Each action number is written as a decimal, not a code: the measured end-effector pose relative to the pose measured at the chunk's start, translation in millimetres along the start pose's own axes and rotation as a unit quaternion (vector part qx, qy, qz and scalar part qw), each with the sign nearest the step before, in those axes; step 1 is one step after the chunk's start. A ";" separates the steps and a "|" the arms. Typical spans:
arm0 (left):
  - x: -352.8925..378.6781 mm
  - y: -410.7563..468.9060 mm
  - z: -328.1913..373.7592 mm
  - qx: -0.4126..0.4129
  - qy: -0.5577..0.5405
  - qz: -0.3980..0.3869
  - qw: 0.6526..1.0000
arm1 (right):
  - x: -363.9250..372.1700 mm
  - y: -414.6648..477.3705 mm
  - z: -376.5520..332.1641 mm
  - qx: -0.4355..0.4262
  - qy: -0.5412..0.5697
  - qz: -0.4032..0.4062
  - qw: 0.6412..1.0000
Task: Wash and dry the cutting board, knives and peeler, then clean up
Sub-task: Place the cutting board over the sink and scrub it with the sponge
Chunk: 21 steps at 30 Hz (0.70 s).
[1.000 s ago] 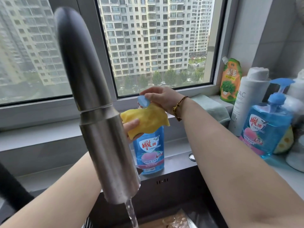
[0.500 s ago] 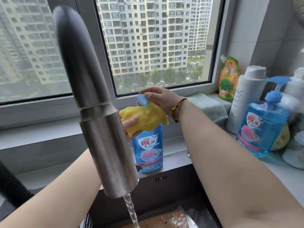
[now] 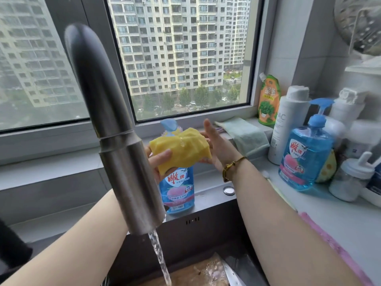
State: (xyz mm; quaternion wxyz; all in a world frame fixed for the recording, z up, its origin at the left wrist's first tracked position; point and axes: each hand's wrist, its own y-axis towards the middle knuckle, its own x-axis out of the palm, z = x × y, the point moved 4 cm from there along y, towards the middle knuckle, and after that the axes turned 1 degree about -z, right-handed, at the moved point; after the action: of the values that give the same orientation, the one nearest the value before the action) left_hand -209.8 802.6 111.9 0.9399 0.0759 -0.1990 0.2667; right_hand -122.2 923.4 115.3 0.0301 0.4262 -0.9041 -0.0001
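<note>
Above a sink [image 3: 206, 232], the left hand [image 3: 159, 164] has its grip closed on a folded yellow cloth [image 3: 181, 149], thumb on top. The right hand [image 3: 218, 147] has an open grip, fingers straight, palm against the cloth. A blue soap bottle [image 3: 179, 190] stands behind. The cutting board [image 3: 195, 273] lies in the sink beneath the running tap [image 3: 123, 151]

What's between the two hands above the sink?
The yellow cloth, in the head view: the left hand grips its left side, the right hand is open at its right edge, with the soap bottle behind.
</note>
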 end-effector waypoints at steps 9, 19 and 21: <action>-16.1 -21.1 -18.8 -0.052 -0.004 0.073 0.996 | -30.8 -59.7 9.4 -0.016 0.043 0.118 0.992; -49.7 -154.0 -10.8 -0.019 0.100 0.197 0.975 | -22.4 -201.0 9.3 -0.048 0.131 0.192 0.971; -46.5 -182.8 -17.1 -0.025 0.121 0.191 0.974 | -12.8 -231.3 20.3 -0.031 0.110 0.192 0.975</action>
State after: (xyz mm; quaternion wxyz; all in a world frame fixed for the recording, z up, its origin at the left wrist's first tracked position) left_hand -143.1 630.2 70.4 0.8903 -0.0196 -0.1011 0.4436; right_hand 63.0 785.5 88.3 0.1417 0.2412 -0.9598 0.0243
